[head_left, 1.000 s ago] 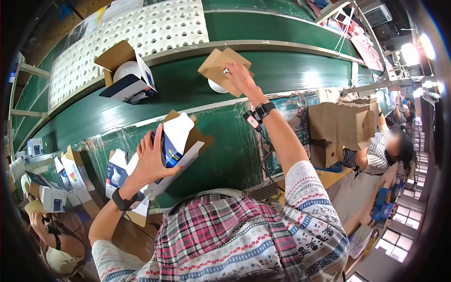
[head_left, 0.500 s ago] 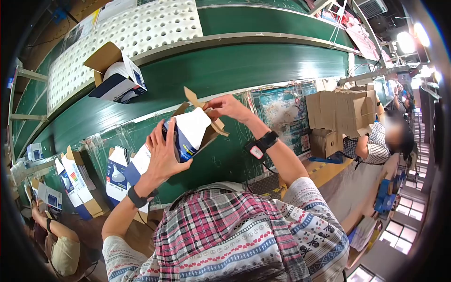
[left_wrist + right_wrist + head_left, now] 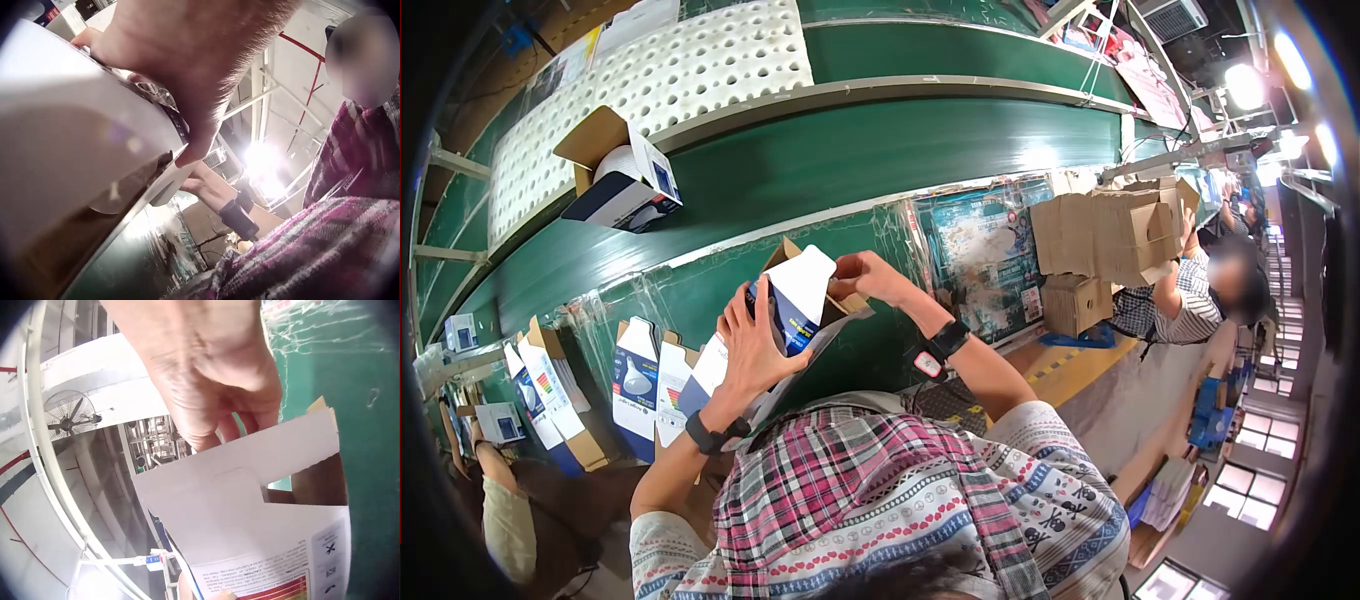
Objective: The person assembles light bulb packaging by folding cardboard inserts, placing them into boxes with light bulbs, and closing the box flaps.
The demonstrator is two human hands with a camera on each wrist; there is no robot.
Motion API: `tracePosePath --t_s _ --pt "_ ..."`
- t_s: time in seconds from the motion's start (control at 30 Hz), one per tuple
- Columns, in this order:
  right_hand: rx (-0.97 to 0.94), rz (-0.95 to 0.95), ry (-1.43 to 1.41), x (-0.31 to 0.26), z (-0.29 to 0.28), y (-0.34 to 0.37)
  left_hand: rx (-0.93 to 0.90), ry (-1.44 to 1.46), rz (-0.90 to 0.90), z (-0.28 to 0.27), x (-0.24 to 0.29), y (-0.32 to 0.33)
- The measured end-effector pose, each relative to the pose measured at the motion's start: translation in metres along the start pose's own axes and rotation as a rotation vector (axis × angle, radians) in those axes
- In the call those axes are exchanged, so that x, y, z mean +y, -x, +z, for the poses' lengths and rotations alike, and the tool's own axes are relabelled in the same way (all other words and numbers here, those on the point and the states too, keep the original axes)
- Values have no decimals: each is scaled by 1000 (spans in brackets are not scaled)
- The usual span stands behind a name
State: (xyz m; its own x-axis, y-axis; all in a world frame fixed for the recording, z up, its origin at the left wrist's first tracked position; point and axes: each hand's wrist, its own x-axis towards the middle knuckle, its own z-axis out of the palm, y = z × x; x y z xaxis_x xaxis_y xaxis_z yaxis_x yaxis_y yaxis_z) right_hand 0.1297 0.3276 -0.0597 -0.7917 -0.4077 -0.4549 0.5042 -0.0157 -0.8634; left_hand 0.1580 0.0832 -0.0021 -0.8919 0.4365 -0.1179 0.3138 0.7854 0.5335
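A white and blue light bulb box (image 3: 805,280) is tilted over the green bench in front of me, its flapped end up toward the right. My left hand (image 3: 750,345) grips it around the side, thumb on the near face. At the mouth, my right hand (image 3: 872,278) has its fingers curled down behind a flap, on the brown cardboard insert (image 3: 842,296). In the right wrist view, the fingertips of the right hand (image 3: 219,387) are hidden behind the white box flap (image 3: 237,456). The bulb seen earlier with the insert is out of sight.
An opened box with a round white bulb (image 3: 625,195) stands on the green conveyor belt (image 3: 850,150). Several printed boxes (image 3: 635,380) stand at the left. Brown cardboard pieces (image 3: 1100,235) are stacked right, beside another person (image 3: 1185,290). A holed white foam sheet (image 3: 650,100) lies beyond the belt.
My right hand picked up the cardboard insert with the bulb from the belt and brought it to the box mouth, where the insert has gone mostly inside. My left hand kept hold of the box.
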Motion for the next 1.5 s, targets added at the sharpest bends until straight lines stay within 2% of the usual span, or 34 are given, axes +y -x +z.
tracePosePath --t_s 0.07,0.13,0.17,0.27,0.4,0.47,0.57,0.63,0.67,0.7,0.73,0.77,0.83,0.9,0.93,1.07,1.13,1.23,1.33,1.43,1.47,1.5 --pt "-46 -52 2 1 6 5 -27 3 47 2 4 2" --pt "8 -118 214 26 3 -1 -46 27 102 3 14 2" --pt "-9 -166 519 63 -7 -21 -47 35 124 3 19 2" --pt "-169 8 -21 84 -10 -21 -27 35 160 8 21 2" --pt "-266 105 -235 88 -4 -14 -46 64 212 5 37 -1" --pt "-279 99 -277 87 -3 -16 -67 65 242 5 40 -2" --pt "-283 44 -355 77 1 -25 -76 89 160 10 31 -4" --pt "-243 -109 -461 60 -2 -31 -62 44 69 10 21 -10" --pt "-174 -273 -515 45 -8 -33 -41 28 29 9 17 -14" --pt "-5 -426 -455 32 -12 -33 -19 12 -10 7 13 -18" --pt "466 -294 138 10 -19 -23 -4 -23 -56 7 7 -22" --pt "773 -286 253 7 -22 -22 27 -51 -83 9 -1 -27" --pt "766 -145 -133 39 -32 -28 87 -59 -141 11 -6 -39" --pt "533 55 -664 48 -20 -39 119 -56 -186 19 -7 -51" --pt "453 11 -825 65 -14 -50 138 -54 -201 24 -6 -57" --pt "496 -223 -716 52 19 -82 184 -90 -284 40 1 -75" --pt "411 -170 -762 43 17 -92 188 -37 -284 41 2 -79" --pt "297 -154 -870 30 9 -99 116 164 -266 28 -6 -82" --pt "416 -68 -846 9 4 -95 67 586 -276 24 -48 -99" --pt "372 -114 -835 22 2 -111 100 788 -173 34 -67 -112" --pt "357 -98 -785 20 6 -107 -7 1007 -255 32 -61 -110" --pt "369 -103 -776 30 5 -111 20 1080 -274 36 -61 -109"
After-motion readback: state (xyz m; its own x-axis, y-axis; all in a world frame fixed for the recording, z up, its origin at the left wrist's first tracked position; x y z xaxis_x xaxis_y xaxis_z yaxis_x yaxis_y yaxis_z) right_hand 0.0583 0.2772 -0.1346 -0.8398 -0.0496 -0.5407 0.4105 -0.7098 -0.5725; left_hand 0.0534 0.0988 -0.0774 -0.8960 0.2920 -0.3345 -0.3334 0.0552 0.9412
